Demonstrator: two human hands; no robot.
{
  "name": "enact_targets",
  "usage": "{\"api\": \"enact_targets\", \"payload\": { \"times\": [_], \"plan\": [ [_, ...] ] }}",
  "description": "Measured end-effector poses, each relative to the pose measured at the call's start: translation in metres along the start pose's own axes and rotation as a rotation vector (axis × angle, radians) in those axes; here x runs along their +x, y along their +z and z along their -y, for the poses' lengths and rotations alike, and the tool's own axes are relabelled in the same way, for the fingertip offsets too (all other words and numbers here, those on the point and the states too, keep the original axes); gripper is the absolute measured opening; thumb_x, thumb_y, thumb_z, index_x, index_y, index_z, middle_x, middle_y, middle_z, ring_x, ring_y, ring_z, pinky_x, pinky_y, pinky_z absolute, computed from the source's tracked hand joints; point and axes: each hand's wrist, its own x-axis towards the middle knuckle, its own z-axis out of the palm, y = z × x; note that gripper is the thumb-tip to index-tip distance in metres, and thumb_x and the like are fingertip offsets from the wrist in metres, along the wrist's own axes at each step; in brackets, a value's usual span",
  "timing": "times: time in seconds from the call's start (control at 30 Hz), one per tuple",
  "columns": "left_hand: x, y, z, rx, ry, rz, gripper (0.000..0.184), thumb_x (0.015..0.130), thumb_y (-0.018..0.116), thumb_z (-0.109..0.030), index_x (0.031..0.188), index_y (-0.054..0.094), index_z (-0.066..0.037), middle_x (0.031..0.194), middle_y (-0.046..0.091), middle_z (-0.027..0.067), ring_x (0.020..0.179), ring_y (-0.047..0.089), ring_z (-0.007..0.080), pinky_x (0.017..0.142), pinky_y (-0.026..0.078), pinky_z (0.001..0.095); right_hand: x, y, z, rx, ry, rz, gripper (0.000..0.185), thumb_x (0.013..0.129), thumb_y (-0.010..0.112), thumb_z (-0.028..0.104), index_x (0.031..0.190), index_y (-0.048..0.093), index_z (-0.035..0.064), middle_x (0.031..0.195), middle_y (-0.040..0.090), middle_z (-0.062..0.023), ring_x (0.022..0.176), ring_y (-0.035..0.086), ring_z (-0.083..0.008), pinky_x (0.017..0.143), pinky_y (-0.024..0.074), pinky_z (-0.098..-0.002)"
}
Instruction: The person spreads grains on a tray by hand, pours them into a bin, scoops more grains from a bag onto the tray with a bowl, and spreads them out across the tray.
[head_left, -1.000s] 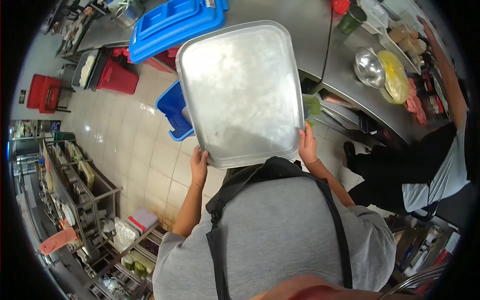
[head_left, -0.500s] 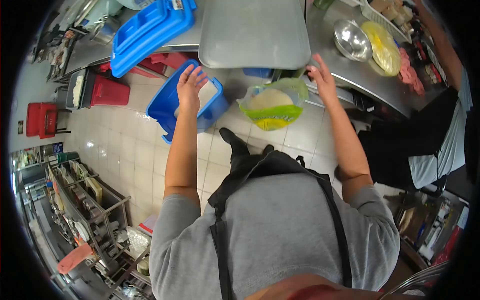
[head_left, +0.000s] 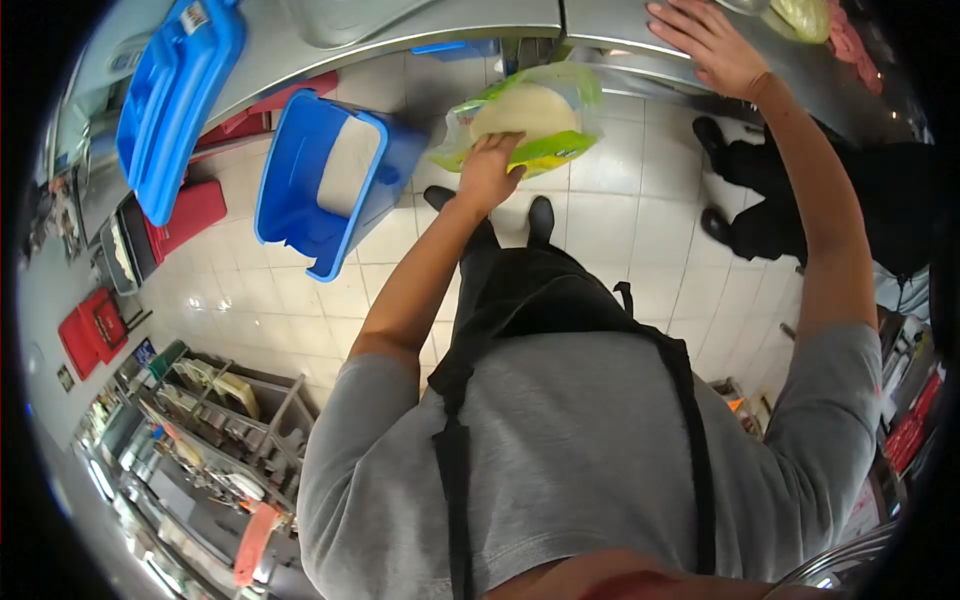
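My left hand [head_left: 490, 175] is at the near rim of an open green and yellow plastic bag [head_left: 565, 147], its fingers bent over the edge and closed on it. White grain that looks like rice [head_left: 530, 110] fills the bag, which stands by my feet below the counter. My right hand [head_left: 712, 45] lies with outstretched fingers on the steel counter's [head_left: 610, 25] front edge, holding nothing. Left of the bag is a blue plastic bin [head_left: 290, 185], open at the top, with similar white grain [head_left: 350, 165] inside.
A blue lid [head_left: 180, 110] sits at the counter's left end, near a grey tray [head_left: 345, 30]. Another person's dark-clad legs [head_left: 780, 190] are close on my right. Red containers [head_left: 190, 215] stand at left, and a loaded metal rack [head_left: 255, 410] is behind them.
My left hand has come down and right from above the blue bin to the bag's rim. My right hand has moved out onto the counter edge. The view has shifted.
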Motion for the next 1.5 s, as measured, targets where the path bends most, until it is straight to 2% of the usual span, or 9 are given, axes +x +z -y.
{"api": "enact_targets", "payload": {
  "times": [0.17, 0.27, 0.33, 0.63, 0.83, 1.0, 1.17, 1.37, 1.5],
  "plan": [
    [-0.026, 0.087, 0.011, 0.227, -0.113, 0.764, 0.019, 0.084, 0.062, -0.018, 0.098, 0.073, -0.013, 0.097, 0.073, 0.0135, 0.088, 0.071, 0.0303, 0.076, 0.055, 0.047, 0.003, -0.003, 0.008, -0.031, 0.005, 0.005, 0.08, 0.071, 0.069, 0.014, 0.147, 0.047, 0.0079, 0.159, 0.038, -0.012, 0.147, 0.032, -0.0368, 0.12, 0.0257, -0.0512],
    [-0.041, 0.062, -0.049, 0.011, 0.223, 0.808, 0.014, 0.078, 0.061, -0.015, 0.085, 0.072, -0.009, 0.082, 0.07, 0.016, 0.083, 0.07, 0.0328, 0.072, 0.054, 0.0463, 0.0, 0.006, 0.005, -0.03, 0.011, -0.049, 0.089, 0.071, 0.074, 0.013, 0.152, 0.04, 0.0077, 0.161, 0.033, -0.0131, 0.15, 0.026, -0.0364, 0.122, 0.0213, -0.0512],
    [-0.013, 0.017, -0.083, -0.51, -0.079, 0.952, 0.009, 0.082, 0.064, -0.014, 0.089, 0.07, -0.013, 0.087, 0.07, 0.0105, 0.086, 0.069, 0.0304, 0.075, 0.053, 0.0437, 0.005, 0.008, 0.01, -0.046, 0.093, 0.002, 0.096, 0.065, 0.068, -0.005, 0.153, 0.036, 0.0164, 0.163, 0.03, -0.0015, 0.148, 0.03, -0.0272, 0.123, 0.0275, -0.044],
    [0.272, -0.088, -0.141, -0.488, -0.033, -0.419, 0.059, 0.086, 0.075, -0.017, 0.136, 0.05, 0.001, 0.124, 0.059, 0.0173, 0.083, 0.067, 0.0268, 0.078, 0.056, 0.0351, 0.0, 0.008, 0.012, -0.126, 0.091, -0.086, 0.093, 0.072, 0.071, 0.006, 0.156, 0.031, 0.0212, 0.164, 0.026, 0.0027, 0.148, 0.031, -0.0239, 0.122, 0.0293, -0.0429],
    [0.336, -0.051, -0.097, -1.093, -0.697, 0.183, 0.044, 0.084, 0.068, -0.01, 0.124, 0.056, 0.004, 0.108, 0.065, 0.0133, 0.099, 0.064, 0.0237, 0.081, 0.055, 0.0423, 0.002, 0.004, 0.012, -0.1, 0.069, -0.111, 0.079, 0.083, 0.06, 0.005, 0.154, 0.034, 0.0246, 0.162, 0.031, 0.0027, 0.145, 0.035, -0.024, 0.121, 0.0301, -0.044],
    [0.203, -0.068, -0.054, -1.459, -0.75, -0.146, 0.018, 0.082, 0.063, -0.003, 0.1, 0.066, -0.001, 0.097, 0.064, 0.0075, 0.103, 0.062, 0.0198, 0.091, 0.051, 0.0408, -0.003, 0.002, 0.01, -0.104, 0.102, -0.022, 0.075, 0.086, 0.058, 0.008, 0.154, 0.034, 0.0248, 0.162, 0.031, 0.0032, 0.145, 0.035, -0.024, 0.122, 0.029, -0.0453],
    [0.049, -0.053, -0.036, -0.885, -0.591, -0.218, 0.06, 0.086, 0.051, 0.005, 0.144, 0.04, 0.002, 0.133, 0.055, 0.0144, 0.122, 0.055, 0.0264, 0.109, 0.04, 0.0365, -0.003, 0.012, 0.007, -0.052, 0.054, -0.131, 0.088, 0.076, 0.072, 0.01, 0.154, 0.033, 0.0223, 0.163, 0.028, 0.0034, 0.148, 0.029, -0.024, 0.125, 0.0247, -0.0465],
    [0.016, 0.012, -0.031, -0.071, -0.288, -0.043, 0.063, 0.083, 0.05, 0.011, 0.143, 0.039, -0.007, 0.145, 0.043, 0.0227, 0.119, 0.055, 0.0487, 0.098, 0.05, 0.044, -0.002, 0.005, 0.012, -0.01, 0.074, -0.071, 0.099, 0.071, 0.077, 0.01, 0.156, 0.029, 0.0254, 0.165, 0.024, 0.0057, 0.149, 0.029, -0.0228, 0.124, 0.0265, -0.046],
    [0.015, 0.109, 0.039, 0.201, -0.338, 0.32, 0.054, 0.088, 0.058, -0.006, 0.14, 0.042, -0.009, 0.15, 0.042, 0.0158, 0.125, 0.054, 0.0422, 0.101, 0.049, 0.0476, -0.002, 0.006, 0.011, 0.014, 0.084, -0.069, 0.1, 0.07, 0.078, 0.01, 0.156, 0.029, 0.027, 0.165, 0.024, 0.0062, 0.148, 0.03, -0.0224, 0.124, 0.0278, -0.0459]
  ]
}}
